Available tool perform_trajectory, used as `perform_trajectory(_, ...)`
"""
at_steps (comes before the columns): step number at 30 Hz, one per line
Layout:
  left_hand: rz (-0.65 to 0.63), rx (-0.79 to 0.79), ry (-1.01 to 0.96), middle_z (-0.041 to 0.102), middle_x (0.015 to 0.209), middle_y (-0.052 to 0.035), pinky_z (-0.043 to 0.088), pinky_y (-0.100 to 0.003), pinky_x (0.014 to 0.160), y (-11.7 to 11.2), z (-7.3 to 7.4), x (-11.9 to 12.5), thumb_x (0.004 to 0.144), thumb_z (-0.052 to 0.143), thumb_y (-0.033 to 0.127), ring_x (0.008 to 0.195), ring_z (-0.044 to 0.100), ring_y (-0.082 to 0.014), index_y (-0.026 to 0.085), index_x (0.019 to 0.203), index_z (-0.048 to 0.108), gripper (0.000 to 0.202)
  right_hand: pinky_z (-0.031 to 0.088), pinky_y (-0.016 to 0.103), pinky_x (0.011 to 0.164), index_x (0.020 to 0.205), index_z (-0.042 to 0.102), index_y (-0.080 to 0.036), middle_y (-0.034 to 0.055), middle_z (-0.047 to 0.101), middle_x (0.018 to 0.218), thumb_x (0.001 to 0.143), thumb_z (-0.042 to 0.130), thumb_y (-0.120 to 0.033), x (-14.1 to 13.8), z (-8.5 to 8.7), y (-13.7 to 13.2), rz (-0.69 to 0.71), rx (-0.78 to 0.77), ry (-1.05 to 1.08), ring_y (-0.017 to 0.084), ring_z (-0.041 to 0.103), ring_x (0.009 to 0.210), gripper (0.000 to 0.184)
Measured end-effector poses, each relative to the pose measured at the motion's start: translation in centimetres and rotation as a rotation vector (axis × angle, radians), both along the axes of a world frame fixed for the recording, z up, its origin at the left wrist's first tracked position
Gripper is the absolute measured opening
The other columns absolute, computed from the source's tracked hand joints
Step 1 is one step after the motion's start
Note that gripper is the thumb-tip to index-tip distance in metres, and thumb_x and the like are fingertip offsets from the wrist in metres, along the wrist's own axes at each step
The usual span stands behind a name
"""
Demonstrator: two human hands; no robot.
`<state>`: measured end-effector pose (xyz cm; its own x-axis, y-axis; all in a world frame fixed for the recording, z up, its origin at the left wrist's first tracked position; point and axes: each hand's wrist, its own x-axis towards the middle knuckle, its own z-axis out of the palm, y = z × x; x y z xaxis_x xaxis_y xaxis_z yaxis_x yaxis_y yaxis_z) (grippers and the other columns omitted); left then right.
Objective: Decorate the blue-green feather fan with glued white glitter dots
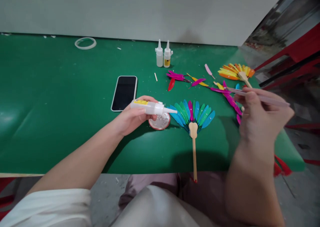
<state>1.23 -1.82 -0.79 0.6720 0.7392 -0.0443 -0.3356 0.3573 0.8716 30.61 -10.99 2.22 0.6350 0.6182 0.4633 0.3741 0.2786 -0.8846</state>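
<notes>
Left hand: I'm gripping one translucent, yellow-labelled plastic bottle. Right hand: I'm pinching one slim, pale tool. Wooden-handled, blue-green feather fan: lying on green table. Best: squeezing sparingly.

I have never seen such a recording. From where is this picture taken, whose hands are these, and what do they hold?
There is no machine: one person works with two bare hands, and a camera worn on the head looks forward and down. The left grip holds a small bottle with a pointed nozzle. The right grip holds a slim, pale tool. On the green table lie a blue-green feather fan, a yellow-orange fan, loose feathers, a phone, a round dish and a ring; two more bottles stand upright.
</notes>
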Motion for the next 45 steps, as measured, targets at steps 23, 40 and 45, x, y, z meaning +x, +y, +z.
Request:
perform_trajectory(23,0.202,-0.064,0.05,0.07,0.102,-0.0087,0.051,-0.026,0.071,0.5,-0.2,0.0,0.076,0.064,0.023,0.08,0.066,-0.0161,0.021,0.103,0.059,0.028,0.057,0.037,0.067,0.08,0.073,-0.025,0.0017,0.073,0.076,0.075,0.072,-0.029,-1.7,-1.6,0.7,0.131,-0.16,-0.102,0.02,0.069,0.069,0.007)
perform_trajectory(40,0.338,-0.036,0.141,0.066,0.092,-0.0032,0.051,-0.023,0.069,0.4,-0.1,0.4,0.062,0.075,0.011,0.075,0.06,-0.0107,0.018,0.101,0.066,0.04,0.054,0.03,0.076,0.08,0.073,-0.021,0.0022,0.074,0.085,0.081,0.063,-0.024,-2.7,-3.6,1.6,0.341,-0.395,-0.539,0.019,0.069,0.082,0.01)
perform_trajectory(45,0.333,-0.019,0.16,0.067,0.093,-0.0035,0.05,-0.024,0.07,0.3,-0.2,0.4,0.063,0.075,0.011,0.075,0.06,-0.011,0.018,0.098,0.067,0.037,0.054,0.031,0.077,0.081,0.073,-0.021,0.0023,0.074,0.085,0.082,0.062,-0.023,-2.7,-3.8,1.7,0.351,-0.425,-0.54,0.019,0.069,0.081,0.011)
